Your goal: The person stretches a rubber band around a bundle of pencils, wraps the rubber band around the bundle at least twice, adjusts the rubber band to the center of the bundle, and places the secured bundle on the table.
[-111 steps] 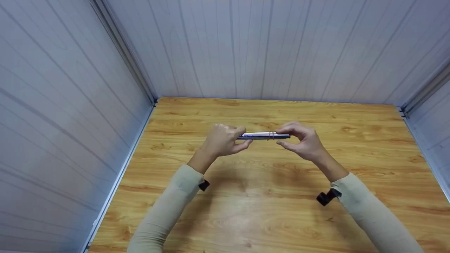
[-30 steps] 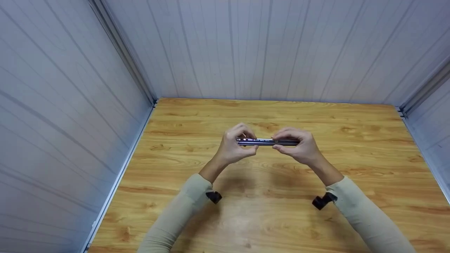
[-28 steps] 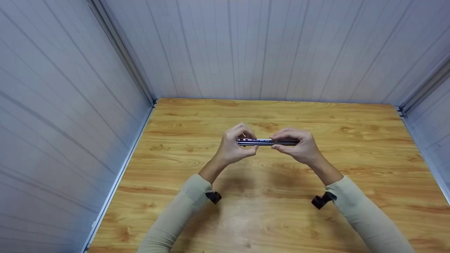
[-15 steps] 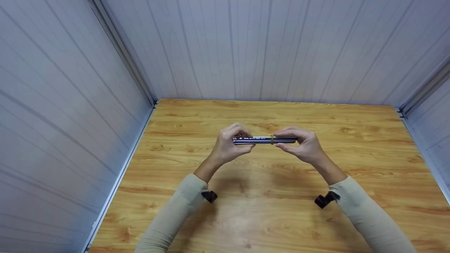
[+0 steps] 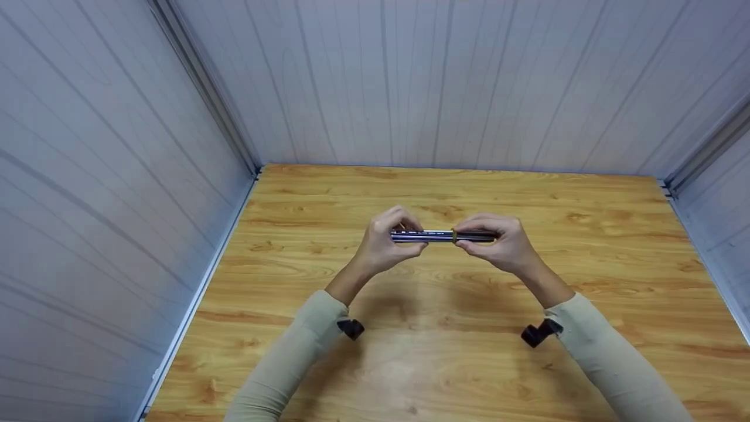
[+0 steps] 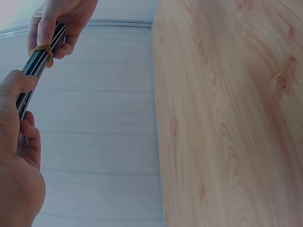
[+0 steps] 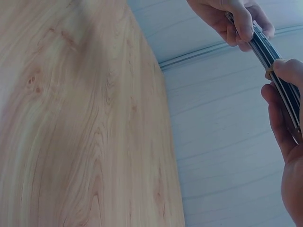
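Observation:
A bundle of slim, dark, silver-striped pencils [image 5: 436,236] is held level above the table by both hands. A yellowish rubber band [image 5: 454,235] goes round it, right of its middle. My left hand [image 5: 384,243] grips the left end between thumb and fingers. My right hand [image 5: 498,243] pinches the right part, its fingertips at the band. In the left wrist view the rubber band [image 6: 43,49] lies wound round the pencils [image 6: 34,66] beside the right hand's fingers. The right wrist view shows white printing on the pencils [image 7: 265,47]; the hands cover parts of both ends.
A wood-grain table [image 5: 410,351] lies below the hands. Pale panelled walls [image 5: 410,82] stand at its back, left and right. Each sleeve carries a small black wrist camera [image 5: 534,335].
Since the earliest frame, the left hand has turned and the right fingertips have closed in on the bundle at the band. The bundle sits slightly lower; in the last second it shifts only a little.

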Demonstrator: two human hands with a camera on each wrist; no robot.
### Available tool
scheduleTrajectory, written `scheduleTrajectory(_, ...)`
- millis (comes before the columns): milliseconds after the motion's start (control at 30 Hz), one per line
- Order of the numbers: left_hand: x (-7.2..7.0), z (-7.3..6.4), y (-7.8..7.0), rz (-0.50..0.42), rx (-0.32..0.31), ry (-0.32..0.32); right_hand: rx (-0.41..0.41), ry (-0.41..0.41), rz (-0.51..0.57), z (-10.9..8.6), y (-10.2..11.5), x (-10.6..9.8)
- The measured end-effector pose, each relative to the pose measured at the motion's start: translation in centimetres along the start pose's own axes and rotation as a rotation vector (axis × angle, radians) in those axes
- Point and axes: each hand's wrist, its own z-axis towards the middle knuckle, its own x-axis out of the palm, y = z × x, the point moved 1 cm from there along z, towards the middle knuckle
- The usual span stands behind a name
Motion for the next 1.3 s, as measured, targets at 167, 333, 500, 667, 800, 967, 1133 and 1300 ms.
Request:
scheduleTrajectory(167,0.4,-0.2,-0.2,0.031,0.019,0.044,-0.083,0.028,-0.012,0.0,-0.4,0.7)
scheduleTrajectory(333,0.3,-0.4,-0.1,0.032,0.006,0.033,-0.108,0.032,-0.052,0.0,-0.5,0.5)
scheduleTrajectory(500,-0.1,-0.4,0.0,0.023,0.009,-0.018,-0.073,0.024,-0.127,0.1,0.2,-0.3)
scheduleTrajectory(667,0.3,0.0,0.0,0.024,0.033,-0.034,-0.097,0.017,-0.175,0.4,0.5,-0.4)
scheduleTrajectory(800,0.6,0.0,-0.1,0.016,0.031,-0.038,-0.12,0.0,-0.186,0.4,0.5,-0.1)
scheduleTrajectory(967,0.8,-0.2,-0.2,0.0,0.028,-0.04,-0.133,-0.011,-0.218,0.6,0.7,0.2)
scheduleTrajectory(1133,1.1,0.1,-0.2,0.009,0.048,-0.01,-0.173,0.015,-0.271,0.9,0.9,0.5)
scheduleTrajectory(1300,0.8,0.2,-0.3,0.108,0.116,0.032,-0.172,-0.012,-0.239,0.8,0.7,0.5)
